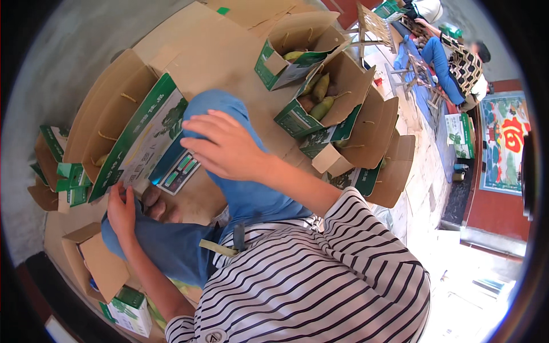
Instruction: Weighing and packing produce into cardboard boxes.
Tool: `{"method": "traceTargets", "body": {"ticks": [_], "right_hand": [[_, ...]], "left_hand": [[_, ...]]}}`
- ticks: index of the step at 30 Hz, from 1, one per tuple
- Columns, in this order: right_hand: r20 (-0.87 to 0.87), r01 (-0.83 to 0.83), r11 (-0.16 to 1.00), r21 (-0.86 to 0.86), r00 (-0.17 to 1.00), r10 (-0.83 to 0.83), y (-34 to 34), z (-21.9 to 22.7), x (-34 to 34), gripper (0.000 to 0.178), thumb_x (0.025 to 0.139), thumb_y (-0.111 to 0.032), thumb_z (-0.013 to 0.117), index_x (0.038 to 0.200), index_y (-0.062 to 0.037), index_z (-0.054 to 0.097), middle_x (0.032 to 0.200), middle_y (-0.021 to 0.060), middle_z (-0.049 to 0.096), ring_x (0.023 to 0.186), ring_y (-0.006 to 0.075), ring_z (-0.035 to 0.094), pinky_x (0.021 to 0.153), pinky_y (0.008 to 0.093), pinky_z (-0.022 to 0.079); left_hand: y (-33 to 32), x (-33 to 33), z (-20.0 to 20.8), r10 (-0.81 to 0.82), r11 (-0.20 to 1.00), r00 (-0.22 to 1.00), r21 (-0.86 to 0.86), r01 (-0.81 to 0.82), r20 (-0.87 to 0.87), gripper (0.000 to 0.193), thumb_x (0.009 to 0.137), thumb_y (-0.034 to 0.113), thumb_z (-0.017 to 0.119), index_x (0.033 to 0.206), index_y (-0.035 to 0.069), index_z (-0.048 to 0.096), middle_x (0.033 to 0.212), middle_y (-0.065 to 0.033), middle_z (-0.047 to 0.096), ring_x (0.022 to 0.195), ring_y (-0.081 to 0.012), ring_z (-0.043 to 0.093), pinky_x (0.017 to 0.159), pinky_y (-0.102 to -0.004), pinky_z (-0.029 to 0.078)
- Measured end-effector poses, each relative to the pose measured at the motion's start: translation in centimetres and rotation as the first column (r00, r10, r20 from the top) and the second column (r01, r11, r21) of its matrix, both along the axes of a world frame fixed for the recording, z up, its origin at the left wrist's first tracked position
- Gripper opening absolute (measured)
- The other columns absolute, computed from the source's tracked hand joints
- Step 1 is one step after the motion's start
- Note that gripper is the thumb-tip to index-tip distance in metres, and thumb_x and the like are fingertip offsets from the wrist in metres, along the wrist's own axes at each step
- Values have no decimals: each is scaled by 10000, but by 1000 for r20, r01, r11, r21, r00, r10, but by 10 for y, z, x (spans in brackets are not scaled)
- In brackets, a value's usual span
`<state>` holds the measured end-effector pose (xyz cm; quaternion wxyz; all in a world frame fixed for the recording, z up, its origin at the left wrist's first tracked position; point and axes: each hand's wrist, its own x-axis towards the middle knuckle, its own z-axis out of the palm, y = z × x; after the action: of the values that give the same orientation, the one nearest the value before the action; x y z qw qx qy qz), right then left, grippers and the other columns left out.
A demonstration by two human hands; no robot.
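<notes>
In front of me stands a green and white cardboard carton (143, 134), its brown flaps raised and cord handles showing. A bit of yellow-green produce (102, 160) shows inside. My left hand (121, 212) is at the carton's near lower edge, thumb and fingers closed on it. My right hand (226, 147) lies over my raised knee, fingers stretched out and slightly bent, holding nothing. Beside the carton, between my legs, is a digital scale (182, 171) with a lit green display. Several brown rounded tubers (153, 197) lie near it, partly hidden by my leg.
At right stand several open cartons; one carton (294, 117) holds green-brown elongated produce (322, 91). Small cartons (130, 308) and an open brown box (103, 260) are at lower left. Far right, a person (463, 66) sits by a bamboo chair (374, 28) and blue sheet (409, 63).
</notes>
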<state>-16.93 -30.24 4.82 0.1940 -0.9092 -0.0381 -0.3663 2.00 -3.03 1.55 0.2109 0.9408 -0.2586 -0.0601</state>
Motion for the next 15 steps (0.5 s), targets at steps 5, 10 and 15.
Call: {"method": "traceTargets", "body": {"ticks": [5, 10, 15], "right_hand": [[-84, 390, 877, 281, 920, -383, -63, -27, -29, 291, 779, -89, 628, 1069, -67, 618, 1127, 147, 594, 1069, 323, 568, 917, 402, 469], [-291, 543, 660, -518, 614, -734, -211, -64, -30, 217, 785, -125, 622, 987, -54, 657, 1025, 122, 634, 1026, 294, 583, 866, 408, 443], [-648, 141, 658, -740, 116, -753, -281, -83, -10, 211, 785, -148, 638, 973, -83, 707, 1021, 87, 685, 1022, 242, 632, 847, 404, 449]], "left_hand": [[4, -3, 3, 27, 1000, 1000, 15, -27, 12, 310, 912, 241, 594, 1149, 42, 584, 999, -136, 666, 803, -249, 650, 727, -368, 506], [-5, -5, 3, 14, 997, 1000, -72, -13, 12, 300, 900, 205, 614, 1134, 21, 582, 990, -148, 663, 798, -263, 651, 713, -378, 506], [-7, -3, 0, 43, 995, 999, -87, -44, -13, 292, 902, 203, 619, 1117, 8, 583, 980, -159, 660, 807, -270, 653, 710, -378, 505]]}}
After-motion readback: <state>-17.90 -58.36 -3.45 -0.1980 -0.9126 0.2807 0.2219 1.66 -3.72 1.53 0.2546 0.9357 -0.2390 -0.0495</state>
